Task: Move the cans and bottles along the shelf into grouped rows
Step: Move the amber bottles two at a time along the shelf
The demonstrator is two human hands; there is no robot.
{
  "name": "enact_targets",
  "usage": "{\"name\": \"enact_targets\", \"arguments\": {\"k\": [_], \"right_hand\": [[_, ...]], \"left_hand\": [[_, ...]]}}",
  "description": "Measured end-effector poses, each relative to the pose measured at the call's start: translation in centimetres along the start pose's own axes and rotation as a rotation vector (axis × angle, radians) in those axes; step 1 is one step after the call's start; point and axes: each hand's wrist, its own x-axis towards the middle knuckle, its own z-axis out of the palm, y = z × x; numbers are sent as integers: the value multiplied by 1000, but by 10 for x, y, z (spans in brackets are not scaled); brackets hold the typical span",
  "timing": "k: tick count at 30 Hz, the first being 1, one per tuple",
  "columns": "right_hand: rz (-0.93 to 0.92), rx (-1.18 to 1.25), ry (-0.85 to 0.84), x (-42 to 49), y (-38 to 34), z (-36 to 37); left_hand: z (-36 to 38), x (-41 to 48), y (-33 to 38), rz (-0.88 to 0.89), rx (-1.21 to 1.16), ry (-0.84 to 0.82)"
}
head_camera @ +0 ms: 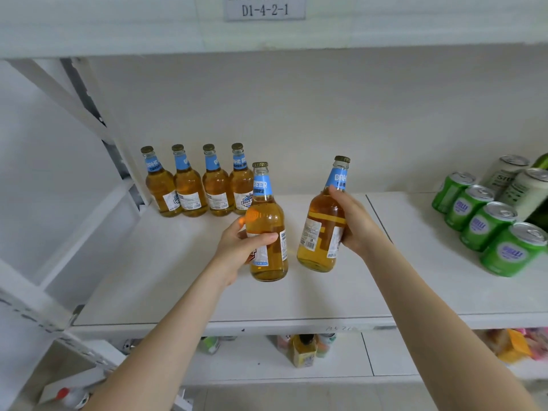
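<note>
I hold two amber beer bottles with blue neck labels over the white shelf (178, 292). My left hand (240, 247) grips the body of the upright bottle (267, 221). My right hand (353, 223) grips a second bottle (323, 229), which tilts a little to the right. Both seem to hang just above the shelf's middle. Against the back wall at the left stands a row of several like bottles (192, 185). At the far right, green cans (486, 223) stand in a diagonal row, with white cans (519, 179) behind them.
A slanted white shelf brace (98, 120) bounds the left end. A dark green bottle (541, 164) shows at the right edge. The shelf below holds a small yellow bottle (302, 351) and colourful packets (516, 345). A label reading D1-4-2-1 (264, 8) hangs overhead.
</note>
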Motion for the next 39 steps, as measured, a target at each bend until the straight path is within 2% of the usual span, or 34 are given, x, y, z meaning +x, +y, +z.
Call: {"name": "enact_targets", "arguments": {"k": [9,26,39], "right_hand": [[-9,-5,61,-29,-14,-52],[-2,-79,80,-73,-57,-227],[-94,-56,115,-7,-80,-297]], "left_hand": [[56,-8,3,3,22,-20],[249,-42,-10,40,15,-7],[326,41,-7,71,60,-67]]}}
